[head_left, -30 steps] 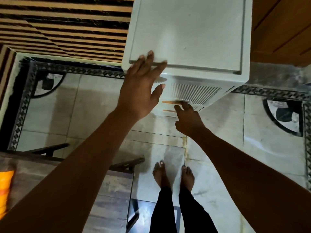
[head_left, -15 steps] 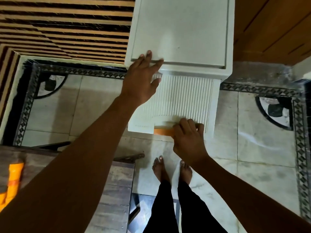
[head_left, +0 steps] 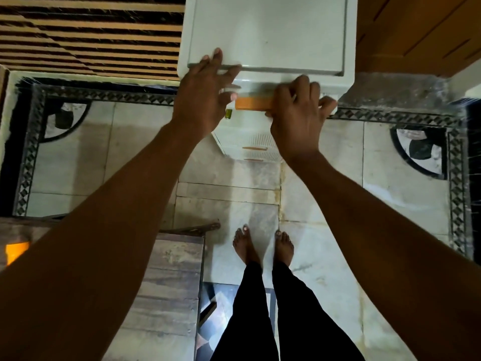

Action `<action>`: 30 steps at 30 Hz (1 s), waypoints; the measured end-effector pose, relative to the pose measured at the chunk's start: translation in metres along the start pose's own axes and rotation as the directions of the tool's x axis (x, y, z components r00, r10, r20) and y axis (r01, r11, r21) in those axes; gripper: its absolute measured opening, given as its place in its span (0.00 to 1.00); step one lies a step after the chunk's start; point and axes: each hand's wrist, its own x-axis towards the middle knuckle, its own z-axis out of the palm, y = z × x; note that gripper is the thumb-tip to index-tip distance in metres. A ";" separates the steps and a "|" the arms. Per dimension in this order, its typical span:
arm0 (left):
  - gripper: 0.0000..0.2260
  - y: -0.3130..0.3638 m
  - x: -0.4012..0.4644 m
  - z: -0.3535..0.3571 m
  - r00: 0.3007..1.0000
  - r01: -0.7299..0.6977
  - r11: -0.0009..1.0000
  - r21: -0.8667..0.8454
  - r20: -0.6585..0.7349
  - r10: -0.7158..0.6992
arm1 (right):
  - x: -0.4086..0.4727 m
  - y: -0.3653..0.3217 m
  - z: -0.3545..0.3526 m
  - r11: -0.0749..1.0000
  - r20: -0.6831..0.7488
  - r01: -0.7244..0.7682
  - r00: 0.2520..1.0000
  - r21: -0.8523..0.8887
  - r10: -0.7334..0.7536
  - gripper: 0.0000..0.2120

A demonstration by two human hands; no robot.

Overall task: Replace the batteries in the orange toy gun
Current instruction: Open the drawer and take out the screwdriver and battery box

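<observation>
Head view: a person stands barefoot on the tiled floor facing a white plastic drawer cabinet. The left hand lies flat on the cabinet's near top edge, fingers straight and spread. The right hand has its fingers curled over the orange handle of the top drawer, gripping it. Two smaller orange handles show on the lower drawers. At the far left edge, on the wooden counter, an orange patch shows beside the left forearm, too blurred to tell whether it is the toy gun.
</observation>
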 end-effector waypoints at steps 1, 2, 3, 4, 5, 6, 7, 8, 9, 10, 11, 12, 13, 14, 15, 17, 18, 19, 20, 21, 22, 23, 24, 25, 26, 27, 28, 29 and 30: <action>0.24 -0.001 0.000 0.001 1.000 -0.001 1.000 -0.005 -0.006 0.001 | 0.003 0.000 0.001 1.000 0.002 -0.018 1.000 0.001 0.018 0.16; 0.24 -0.001 0.000 0.002 1.000 -0.001 1.000 -0.012 -0.008 0.001 | 0.003 0.000 0.000 1.000 -0.006 -0.026 1.000 0.000 0.026 0.16; 0.24 -0.001 -0.001 0.003 1.000 0.001 1.000 -0.025 -0.003 -0.002 | 0.000 0.001 0.000 0.999 -0.019 -0.032 0.999 0.003 0.032 0.15; 0.24 0.001 -0.002 0.004 1.000 0.009 0.999 -0.049 -0.002 -0.009 | -0.006 0.002 -0.001 0.999 -0.029 -0.042 0.999 0.018 0.043 0.14; 0.25 0.003 -0.005 0.005 1.000 0.021 0.996 -0.086 -0.014 -0.022 | -0.013 0.004 -0.003 0.997 -0.028 -0.057 0.998 0.048 0.058 0.14; 0.25 0.006 -0.011 0.006 0.998 0.031 0.991 -0.132 -0.048 -0.038 | -0.021 0.005 -0.004 0.994 -0.018 -0.066 0.998 0.090 0.068 0.13; 0.24 0.009 -0.019 0.008 0.993 0.028 0.984 -0.174 -0.107 -0.047 | -0.031 0.008 -0.005 0.988 -0.002 -0.058 0.998 0.145 0.059 0.13; 0.22 0.014 -0.030 0.012 0.982 0.015 0.980 -0.200 -0.181 -0.052 | -0.042 0.011 -0.004 0.976 0.024 -0.038 0.999 0.213 0.033 0.12; 0.21 0.020 -0.042 0.018 0.968 0.002 0.978 -0.208 -0.244 -0.054 | -0.052 0.014 -0.002 0.956 0.063 -0.021 0.998 0.294 0.003 0.11; 0.19 0.025 -0.055 0.025 0.957 -0.010 0.977 -0.211 -0.287 -0.052 | -0.062 0.016 0.000 0.926 0.120 -0.031 0.993 0.376 -0.015 0.10; 0.18 0.030 -0.067 0.034 0.951 -0.023 0.976 -0.217 -0.307 -0.046 | -0.071 0.017 0.004 0.893 0.196 -0.084 0.981 0.443 -0.006 0.11; 0.17 0.034 -0.078 0.044 0.948 -0.037 0.973 -0.228 -0.316 -0.038 | -0.078 0.017 0.008 0.858 0.282 -0.168 0.959 0.485 0.028 0.12; 0.16 0.037 -0.086 0.053 0.948 -0.052 0.968 -0.246 -0.317 -0.030 | -0.080 0.017 0.013 0.827 0.366 -0.264 0.927 0.497 0.077 0.14; 0.15 0.037 -0.089 0.064 0.948 -0.066 0.963 -0.262 -0.318 -0.021 | -0.080 0.017 0.021 0.791 0.442 -0.365 0.887 0.490 0.135 0.15; 0.14 0.037 -0.089 0.071 0.943 -0.081 0.961 -0.265 -0.333 -0.012 | -0.077 0.016 0.030 0.741 0.503 -0.465 0.841 0.484 0.200 0.16; 0.12 0.035 -0.079 0.085 0.924 -0.086 0.973 -0.215 -0.382 -0.003 | -0.067 0.015 0.055 0.572 0.593 -0.672 0.721 0.471 0.358 0.16; 0.11 0.035 -0.072 0.089 0.913 -0.086 0.979 -0.186 -0.408 0.003 | -0.059 0.015 0.068 0.441 0.628 -0.764 0.642 0.471 0.440 0.16; 0.11 0.035 -0.064 0.096 0.905 -0.085 0.984 -0.157 -0.424 0.011 | -0.052 0.016 0.080 0.289 0.662 -0.835 0.549 0.468 0.510 0.16; 0.10 0.035 -0.057 0.102 0.898 -0.095 0.988 -0.120 -0.439 0.033 | -0.044 0.016 0.092 0.140 0.693 -0.873 0.459 0.467 0.556 0.16; 0.10 0.034 -0.049 0.111 0.892 -0.120 0.990 -0.073 -0.445 0.075 | -0.036 0.018 0.102 0.031 0.708 -0.885 0.393 0.465 0.587 0.16; 0.10 0.032 -0.043 0.121 0.900 -0.139 0.990 -0.036 -0.422 0.111 | -0.029 0.019 0.110 -0.019 0.700 -0.884 0.356 0.467 0.619 0.17; 0.11 0.029 -0.038 0.131 0.916 -0.139 0.990 -0.006 -0.380 0.126 | -0.022 0.020 0.114 -0.061 0.691 -0.880 0.326 0.472 0.645 0.18; 0.12 0.024 -0.032 0.141 0.935 -0.120 0.993 0.014 -0.333 0.118 | -0.015 0.021 0.120 -0.120 0.689 -0.870 0.288 0.478 0.665 0.19; 0.13 0.019 -0.026 0.150 0.949 -0.085 0.996 0.020 -0.303 0.087 | -0.010 0.023 0.123 -0.194 0.702 -0.857 0.238 0.477 0.672 0.20; 0.15 0.012 -0.019 0.160 0.962 -0.034 0.999 0.015 -0.270 0.037 | -0.005 0.024 0.129 -0.267 0.716 -0.838 0.192 0.475 0.671 0.20; 0.17 0.006 -0.011 0.167 0.972 0.025 0.999 0.024 -0.234 -0.018 | -0.001 0.026 0.132 -0.333 0.731 -0.816 0.152 0.473 0.666 0.20; 0.19 0.000 -0.003 0.173 0.980 0.078 0.996 0.050 -0.187 -0.067 | 0.001 0.027 0.135 -0.368 0.736 -0.802 0.126 0.470 0.665 0.19; 0.19 -0.004 0.006 0.178 0.983 0.124 0.989 0.079 -0.146 -0.111 | 0.003 0.027 0.137 -0.369 0.730 -0.805 0.111 0.464 0.675 0.17; 0.17 -0.008 0.016 0.182 0.980 0.171 0.983 0.071 -0.113 -0.162 | 0.005 0.029 0.142 -0.356 0.717 -0.807 0.116 0.471 0.687 0.14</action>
